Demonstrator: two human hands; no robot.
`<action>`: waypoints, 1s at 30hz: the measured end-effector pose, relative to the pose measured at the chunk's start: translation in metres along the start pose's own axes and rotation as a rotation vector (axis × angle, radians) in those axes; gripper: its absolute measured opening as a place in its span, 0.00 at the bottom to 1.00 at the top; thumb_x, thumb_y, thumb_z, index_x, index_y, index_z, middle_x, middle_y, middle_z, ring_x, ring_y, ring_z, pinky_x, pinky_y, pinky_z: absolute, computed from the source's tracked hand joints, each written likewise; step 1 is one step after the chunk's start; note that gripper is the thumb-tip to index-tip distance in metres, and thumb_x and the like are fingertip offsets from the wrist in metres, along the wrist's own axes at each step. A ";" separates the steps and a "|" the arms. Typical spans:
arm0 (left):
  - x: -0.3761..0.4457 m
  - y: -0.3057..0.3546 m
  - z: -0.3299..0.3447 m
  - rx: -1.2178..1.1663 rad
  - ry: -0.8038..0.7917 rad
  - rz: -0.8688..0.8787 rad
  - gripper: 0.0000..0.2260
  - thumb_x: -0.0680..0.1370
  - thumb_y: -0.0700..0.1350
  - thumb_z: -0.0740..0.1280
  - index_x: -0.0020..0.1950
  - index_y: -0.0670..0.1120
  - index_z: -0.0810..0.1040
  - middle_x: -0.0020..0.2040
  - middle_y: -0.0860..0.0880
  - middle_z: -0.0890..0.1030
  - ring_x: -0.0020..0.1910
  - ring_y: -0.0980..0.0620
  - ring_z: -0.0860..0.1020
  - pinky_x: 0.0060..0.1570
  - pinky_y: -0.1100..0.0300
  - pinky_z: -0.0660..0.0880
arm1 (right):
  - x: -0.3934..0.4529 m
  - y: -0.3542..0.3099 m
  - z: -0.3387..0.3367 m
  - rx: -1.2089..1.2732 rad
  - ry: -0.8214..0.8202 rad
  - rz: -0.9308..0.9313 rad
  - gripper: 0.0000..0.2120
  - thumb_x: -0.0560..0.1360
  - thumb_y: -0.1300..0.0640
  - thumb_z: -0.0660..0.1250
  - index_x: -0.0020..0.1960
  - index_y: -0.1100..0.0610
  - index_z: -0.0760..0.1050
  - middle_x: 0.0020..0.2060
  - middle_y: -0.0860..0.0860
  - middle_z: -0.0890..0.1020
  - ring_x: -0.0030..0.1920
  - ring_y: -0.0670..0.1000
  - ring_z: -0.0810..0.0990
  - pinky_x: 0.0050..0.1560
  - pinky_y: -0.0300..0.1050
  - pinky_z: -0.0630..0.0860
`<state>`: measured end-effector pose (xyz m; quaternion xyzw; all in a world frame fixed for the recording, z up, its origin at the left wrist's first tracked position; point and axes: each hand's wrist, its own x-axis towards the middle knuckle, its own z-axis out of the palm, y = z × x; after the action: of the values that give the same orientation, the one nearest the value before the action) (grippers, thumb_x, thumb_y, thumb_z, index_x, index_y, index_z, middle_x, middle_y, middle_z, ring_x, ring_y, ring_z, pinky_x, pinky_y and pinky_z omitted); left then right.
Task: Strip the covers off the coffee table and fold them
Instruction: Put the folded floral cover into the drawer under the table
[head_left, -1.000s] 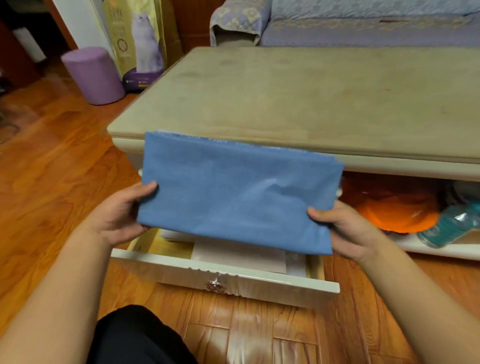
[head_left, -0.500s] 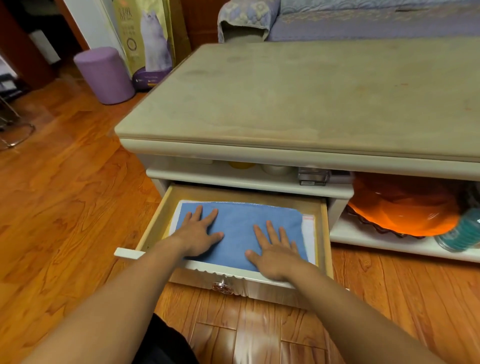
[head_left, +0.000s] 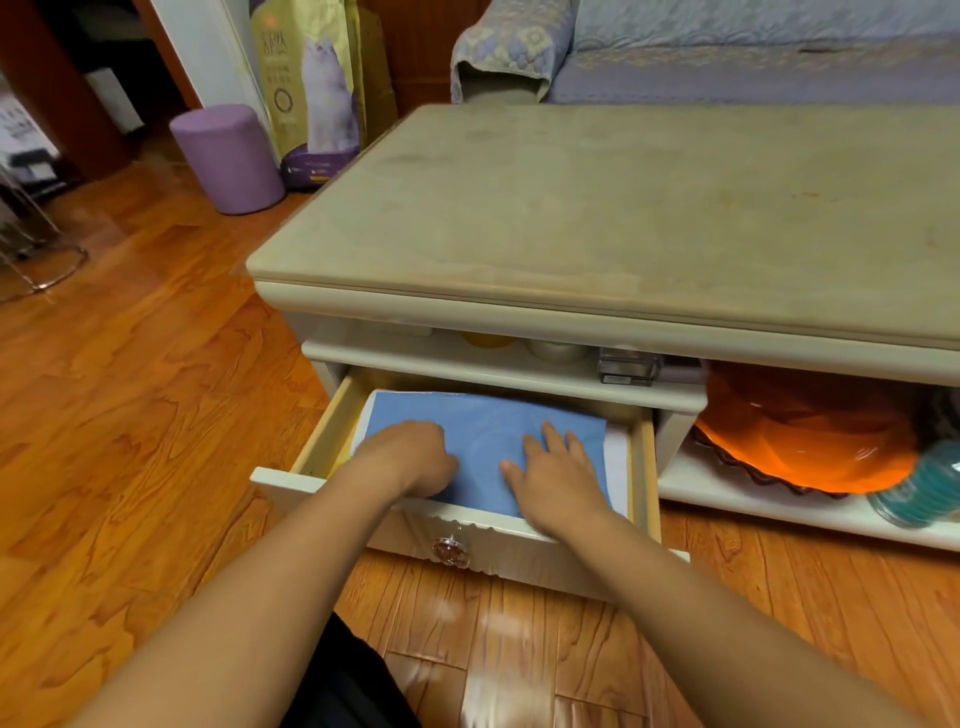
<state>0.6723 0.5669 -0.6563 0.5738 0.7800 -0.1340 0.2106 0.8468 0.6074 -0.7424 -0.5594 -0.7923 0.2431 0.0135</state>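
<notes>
Head view shows us kneeling in front of the coffee table (head_left: 597, 218), whose counter top looks bare of any cover. Our folded blue cover (head_left: 488, 441) lies flat inside the open drawer (head_left: 643, 467), on top of some white sheets. Our right hand (head_left: 558, 475) rests on it with the grip spread, fingers straight and pressing down. Our left hand (head_left: 410, 457) also sits on the cloth, but its fingers are curled under; we cannot tell whether that grip is pinching the fabric or just pushing with the knuckles. We judge the stripping and folding done for this cover. What seems left is to let go and push the drawer closed; whether other covers remain, we cannot see.
</notes>
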 end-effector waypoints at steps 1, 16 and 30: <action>-0.009 -0.001 -0.010 -0.019 -0.032 -0.017 0.13 0.83 0.49 0.58 0.59 0.44 0.79 0.57 0.43 0.81 0.55 0.44 0.81 0.54 0.51 0.77 | -0.016 -0.008 -0.005 -0.010 0.244 -0.111 0.23 0.82 0.43 0.58 0.73 0.53 0.69 0.74 0.56 0.66 0.74 0.61 0.63 0.72 0.56 0.63; 0.003 0.009 0.023 -0.462 -0.105 -0.007 0.18 0.82 0.53 0.65 0.68 0.45 0.75 0.61 0.46 0.79 0.56 0.49 0.75 0.55 0.56 0.69 | -0.049 0.028 0.010 0.135 0.196 -0.273 0.17 0.80 0.56 0.63 0.68 0.48 0.72 0.62 0.42 0.75 0.63 0.44 0.73 0.64 0.41 0.72; 0.059 0.073 0.034 -1.689 -0.115 0.021 0.37 0.80 0.35 0.60 0.84 0.52 0.46 0.82 0.40 0.54 0.79 0.41 0.59 0.80 0.44 0.52 | 0.010 0.061 -0.048 1.780 0.051 0.454 0.25 0.80 0.72 0.58 0.75 0.63 0.63 0.61 0.56 0.75 0.67 0.54 0.74 0.67 0.57 0.73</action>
<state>0.7325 0.6234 -0.7117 0.2232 0.6008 0.4669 0.6093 0.9105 0.6501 -0.7265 -0.4901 -0.1835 0.7477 0.4087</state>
